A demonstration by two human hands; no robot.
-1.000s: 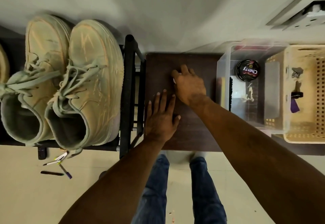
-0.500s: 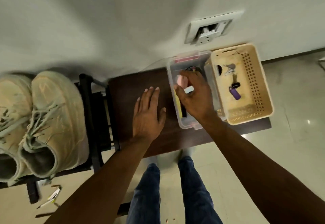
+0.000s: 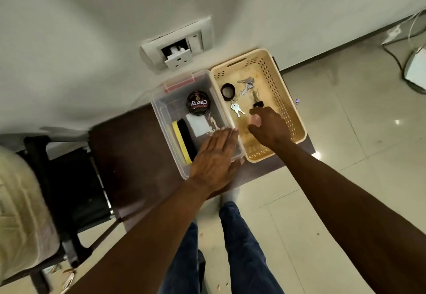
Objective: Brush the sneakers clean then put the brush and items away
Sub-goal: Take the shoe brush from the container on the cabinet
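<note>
A clear plastic box (image 3: 158,112) stands on the dark brown table (image 3: 129,155). Inside it lie the yellow-backed black brush (image 3: 184,141), a round Cherry polish tin (image 3: 199,105) and a white block (image 3: 197,124). My left hand (image 3: 214,157) lies flat with straight fingers over the box's near right corner, touching its rim. Over the beige basket (image 3: 294,113) to the right hovers my right hand (image 3: 269,127), fingers loosely curled, with nothing visible in it. One pale sneaker (image 3: 16,201) shows blurred at the left edge on a black rack (image 3: 69,190).
The basket holds two bunches of keys (image 3: 237,109), a black ring (image 3: 228,90) and a small dark item by my right fingertips. A wall socket (image 3: 177,48) sits above the boxes. My legs stand on the tiled floor below the table; cables lie at the far right.
My right hand left the clear box and moved right over the basket; the pink and white items it held are no longer in it. My left hand slid right onto the box. The view swung right.
</note>
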